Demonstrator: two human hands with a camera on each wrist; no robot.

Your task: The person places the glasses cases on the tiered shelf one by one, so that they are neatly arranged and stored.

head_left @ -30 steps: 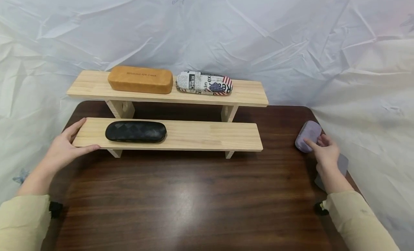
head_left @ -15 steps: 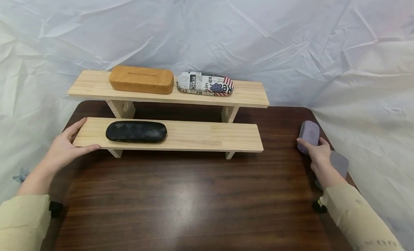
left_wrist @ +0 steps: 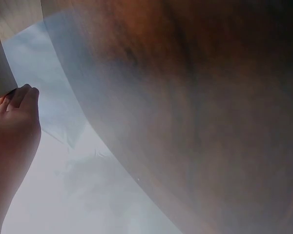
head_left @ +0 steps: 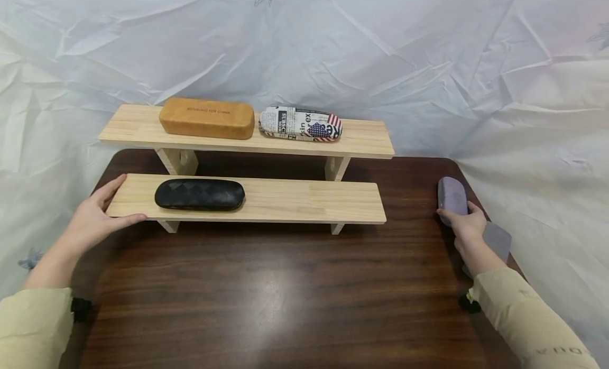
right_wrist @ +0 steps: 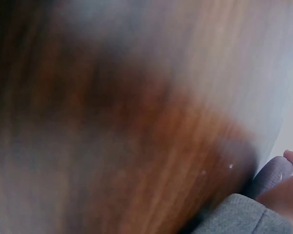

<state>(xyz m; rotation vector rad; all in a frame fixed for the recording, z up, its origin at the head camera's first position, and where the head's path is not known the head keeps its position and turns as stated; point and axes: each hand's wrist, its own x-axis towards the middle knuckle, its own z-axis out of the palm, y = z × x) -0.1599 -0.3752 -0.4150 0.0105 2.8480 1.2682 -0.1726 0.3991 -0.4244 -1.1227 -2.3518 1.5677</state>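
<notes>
My left hand [head_left: 97, 215] grips the left end of the lower wooden shelf [head_left: 304, 200], thumb along the front edge and fingers at the back corner. A black checkered glasses case [head_left: 200, 194] lies on that shelf, right of the hand. At the table's right side my right hand [head_left: 468, 226] holds a purple glasses case [head_left: 452, 194] between thumb and fingers. Part of this purple case [right_wrist: 273, 175] also shows in the right wrist view. A grey case [head_left: 497, 241] lies beside the right wrist, partly hidden by the forearm.
On the upper wooden shelf [head_left: 366, 136] rest an orange-brown glasses case [head_left: 206, 118] and a newspaper-print case [head_left: 301, 123]. The dark wooden table [head_left: 266, 289] has rounded back corners. White wrinkled cloth [head_left: 380, 52] hangs behind and at both sides.
My right hand has moved slightly left and its fingers have settled round the purple case, which has turned a little more upright. The left hand stays on the shelf end.
</notes>
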